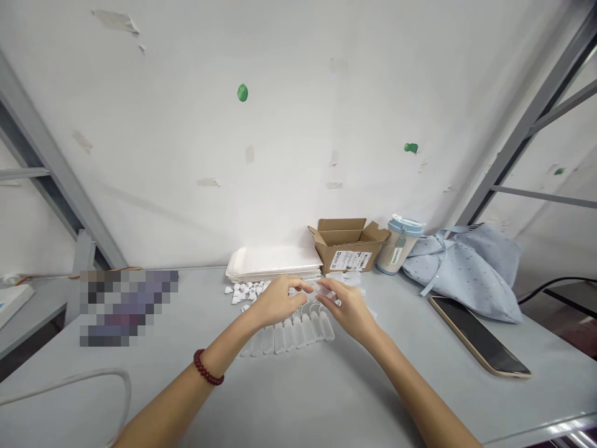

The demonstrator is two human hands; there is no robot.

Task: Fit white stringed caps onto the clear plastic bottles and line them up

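My left hand (276, 301) and my right hand (346, 307) meet over the grey table (298, 398), fingers curled in a pinch around a small clear plastic piece (318, 289) held between them. A row of several clear plastic tubes (291, 333) lies on the table just under and in front of my hands. Small white caps (245, 291) are scattered to the left, beside my left hand. A dark red bead bracelet (208, 368) is on my left wrist.
A stack of white trays (273, 262) and an open cardboard box (349, 244) stand at the wall. To the right are a lidded cup (398, 244), a light blue cloth bag (466, 267) and a phone (478, 336). A white cable (93, 379) lies at left.
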